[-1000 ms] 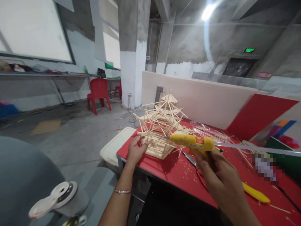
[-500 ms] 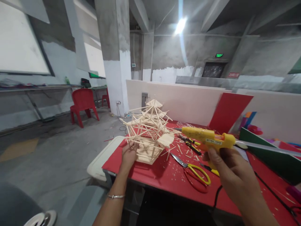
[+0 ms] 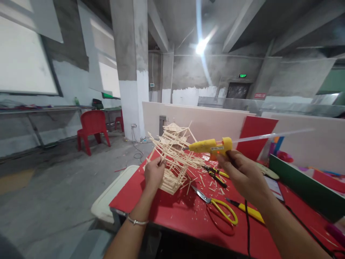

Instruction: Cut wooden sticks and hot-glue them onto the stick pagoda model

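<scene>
My right hand (image 3: 244,171) is closed around a yellow hot glue gun (image 3: 207,146), with a long clear glue stick (image 3: 269,136) poking out of its back. The gun's dark nozzle points left, close to the sticks of a model tower (image 3: 172,153) built from thin wooden sticks; I cannot tell whether it touches them. My left hand (image 3: 155,174) pinches the tower's left side at mid-height, fingers wrapped on its stick frame. The tower's upper frame looks tilted over the base (image 3: 169,183). The fingertips of the left hand are partly hidden among the sticks.
On the red table (image 3: 178,212) lie scissors (image 3: 215,205), pliers (image 3: 217,176), a yellow utility knife (image 3: 248,209) and scattered stick scraps. A green board (image 3: 302,187) stands at the right. A black cord (image 3: 246,226) hangs below the right hand. Behind is a white partition (image 3: 210,120).
The glue gun has moved left and turned, bringing its nozzle nearer the tower. My left hand has shifted up the frame, and the tower's upper part has turned and tilted.
</scene>
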`<action>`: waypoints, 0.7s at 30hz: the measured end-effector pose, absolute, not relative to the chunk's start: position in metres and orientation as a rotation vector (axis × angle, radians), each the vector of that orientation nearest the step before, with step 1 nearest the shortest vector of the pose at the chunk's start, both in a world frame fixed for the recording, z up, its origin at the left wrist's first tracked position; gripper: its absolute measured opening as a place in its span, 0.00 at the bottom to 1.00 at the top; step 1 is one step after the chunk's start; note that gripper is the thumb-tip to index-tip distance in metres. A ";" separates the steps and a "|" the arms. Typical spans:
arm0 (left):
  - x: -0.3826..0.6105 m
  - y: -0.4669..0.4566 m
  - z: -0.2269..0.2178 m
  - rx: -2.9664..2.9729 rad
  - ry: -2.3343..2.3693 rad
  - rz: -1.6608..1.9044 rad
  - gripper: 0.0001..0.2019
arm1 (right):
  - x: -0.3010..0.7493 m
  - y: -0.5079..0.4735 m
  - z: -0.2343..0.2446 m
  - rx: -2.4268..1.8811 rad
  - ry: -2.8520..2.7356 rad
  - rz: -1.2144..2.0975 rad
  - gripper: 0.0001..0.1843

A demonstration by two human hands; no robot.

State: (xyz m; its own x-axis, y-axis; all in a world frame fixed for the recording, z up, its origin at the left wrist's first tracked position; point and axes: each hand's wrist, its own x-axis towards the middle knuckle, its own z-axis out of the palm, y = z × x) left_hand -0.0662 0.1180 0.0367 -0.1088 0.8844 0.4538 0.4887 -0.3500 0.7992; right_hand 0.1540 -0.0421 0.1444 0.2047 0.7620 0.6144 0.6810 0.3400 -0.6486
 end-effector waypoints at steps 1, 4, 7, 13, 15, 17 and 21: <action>-0.064 0.118 0.040 1.810 1.525 1.437 0.14 | 0.154 -0.038 0.150 -1.383 -1.520 0.052 0.18; -0.059 0.116 0.044 1.844 1.562 1.411 0.13 | 0.154 -0.029 0.168 -1.436 -1.590 -0.074 0.18; -0.061 0.116 0.044 1.864 1.566 1.387 0.14 | 0.158 -0.023 0.189 -1.464 -1.661 -0.213 0.19; -0.078 0.127 0.055 1.888 1.617 1.396 0.14 | 0.162 -0.008 0.217 -1.469 -1.738 -0.295 0.20; -0.082 0.131 0.063 1.941 1.626 1.400 0.15 | 0.161 -0.001 0.222 -1.464 -1.763 -0.255 0.19; -0.083 0.133 0.071 2.025 1.620 1.410 0.16 | 0.160 0.007 0.229 -1.455 -1.790 -0.220 0.18; -0.084 0.129 0.081 2.246 1.574 1.447 0.17 | 0.165 0.024 0.247 -1.401 -1.811 -0.223 0.17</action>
State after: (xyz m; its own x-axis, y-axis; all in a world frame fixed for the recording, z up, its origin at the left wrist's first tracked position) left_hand -0.0843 0.1289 0.0814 0.0500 0.7540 0.6550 0.7160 -0.4843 0.5028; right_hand 0.1647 0.0241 0.2474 -0.0481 0.7268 0.6852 0.8713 0.3660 -0.3270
